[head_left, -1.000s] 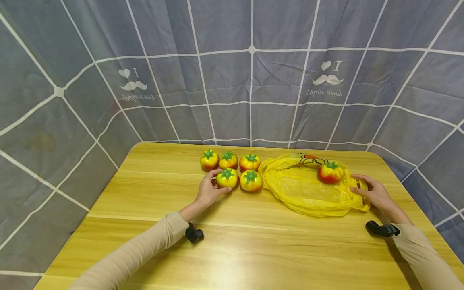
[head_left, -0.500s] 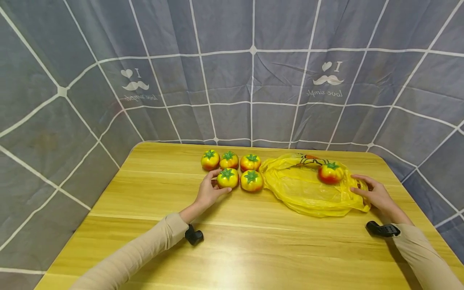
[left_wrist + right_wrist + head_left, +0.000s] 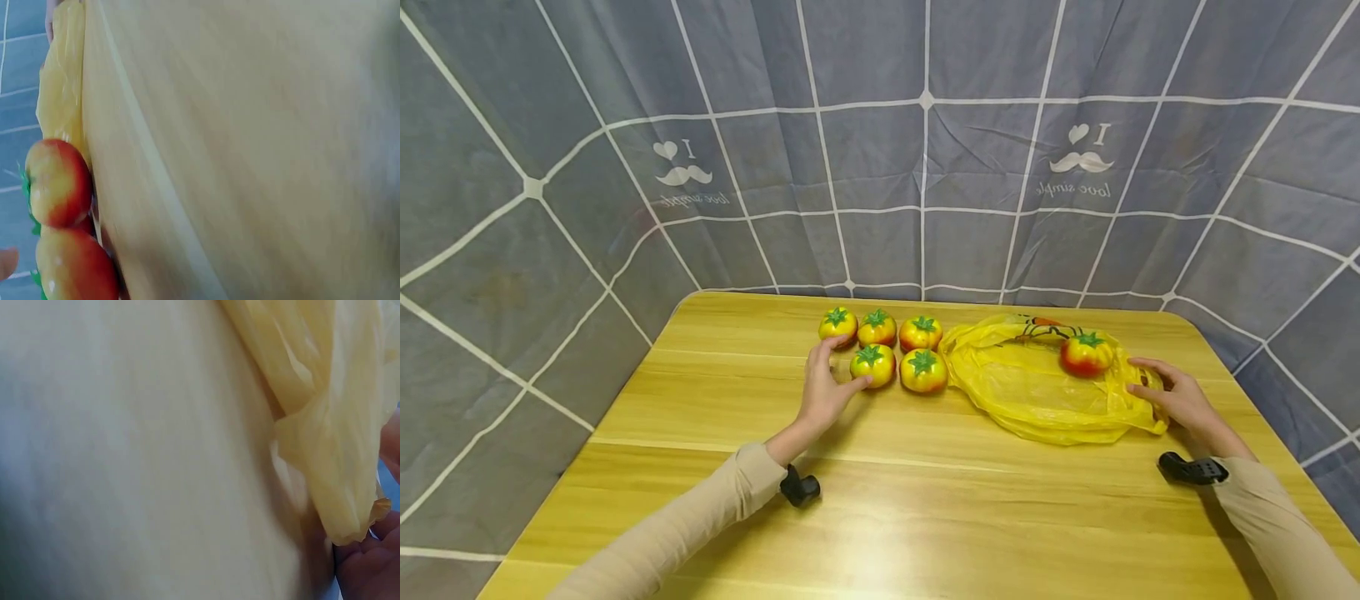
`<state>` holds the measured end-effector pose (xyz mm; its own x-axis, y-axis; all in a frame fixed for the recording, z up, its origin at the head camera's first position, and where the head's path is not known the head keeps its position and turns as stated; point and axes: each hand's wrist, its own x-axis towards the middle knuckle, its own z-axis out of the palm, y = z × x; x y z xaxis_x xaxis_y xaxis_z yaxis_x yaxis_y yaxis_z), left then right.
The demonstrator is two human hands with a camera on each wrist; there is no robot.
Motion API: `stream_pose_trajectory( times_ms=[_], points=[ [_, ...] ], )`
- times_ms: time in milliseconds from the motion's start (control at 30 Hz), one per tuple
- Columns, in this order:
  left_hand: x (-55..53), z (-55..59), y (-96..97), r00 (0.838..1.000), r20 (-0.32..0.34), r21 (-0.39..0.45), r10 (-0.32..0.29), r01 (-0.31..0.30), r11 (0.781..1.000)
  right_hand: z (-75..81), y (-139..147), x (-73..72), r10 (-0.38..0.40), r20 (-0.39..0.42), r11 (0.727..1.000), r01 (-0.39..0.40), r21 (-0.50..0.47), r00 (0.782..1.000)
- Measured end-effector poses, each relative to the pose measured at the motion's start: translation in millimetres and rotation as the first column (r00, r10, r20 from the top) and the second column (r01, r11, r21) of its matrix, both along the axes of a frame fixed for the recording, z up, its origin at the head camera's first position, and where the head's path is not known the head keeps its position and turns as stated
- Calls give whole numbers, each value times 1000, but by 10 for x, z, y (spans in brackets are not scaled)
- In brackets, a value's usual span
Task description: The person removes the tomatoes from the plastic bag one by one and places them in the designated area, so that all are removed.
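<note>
Red-and-yellow toy tomatoes with green star-shaped tops stand in two rows in the head view. My left hand [image 3: 824, 392] is spread beside the front-left tomato [image 3: 873, 367], its thumb close to the near side; whether it touches is unclear. Another tomato [image 3: 923, 372] sits just right of that one. Farther right lies a yellow plastic bag [image 3: 1037, 408], spread flat and crumpled, with one tomato [image 3: 1086, 355] on it. My right hand [image 3: 1183, 404] holds the bag's right edge; in the right wrist view, curled fingers [image 3: 375, 565] are at the bag's gathered end [image 3: 344, 519].
The back row has a left tomato [image 3: 838, 326], a middle one [image 3: 877, 328] and a right one [image 3: 921, 334]. All stand near the far edge of the wooden table [image 3: 880, 517]. A grey grid-patterned curtain [image 3: 880, 183] hangs behind it.
My left hand has loosened from around the front-left tomato, its fingers lifting away to the left. The right hand stays at the bag's edge. The head view has shifted slightly.
</note>
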<state>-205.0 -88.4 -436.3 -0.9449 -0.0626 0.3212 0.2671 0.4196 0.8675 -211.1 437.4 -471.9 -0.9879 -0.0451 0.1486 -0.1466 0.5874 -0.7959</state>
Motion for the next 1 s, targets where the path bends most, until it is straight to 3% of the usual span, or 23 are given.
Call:
stream_pose_trajectory(
  times_ms=[167, 333, 567, 1000],
  points=[
    [60, 4, 105, 997, -72, 12, 25, -24, 1000, -1, 7, -1, -10, 7, 1000, 10, 18, 1000],
    [90, -7, 251, 990, -136, 43, -19, 25, 999, 3, -1, -5, -22, 1, 998, 22, 64, 1000],
    [140, 3, 478, 985, -148, 73, -84, 95, 993, 6, -17, -16, -25, 3, 998, 25, 65, 1000],
    [133, 63, 850, 971, -167, 102, -174, 192, 976, 22, -22, -9, -34, 4, 997, 34, 68, 999]
  ],
)
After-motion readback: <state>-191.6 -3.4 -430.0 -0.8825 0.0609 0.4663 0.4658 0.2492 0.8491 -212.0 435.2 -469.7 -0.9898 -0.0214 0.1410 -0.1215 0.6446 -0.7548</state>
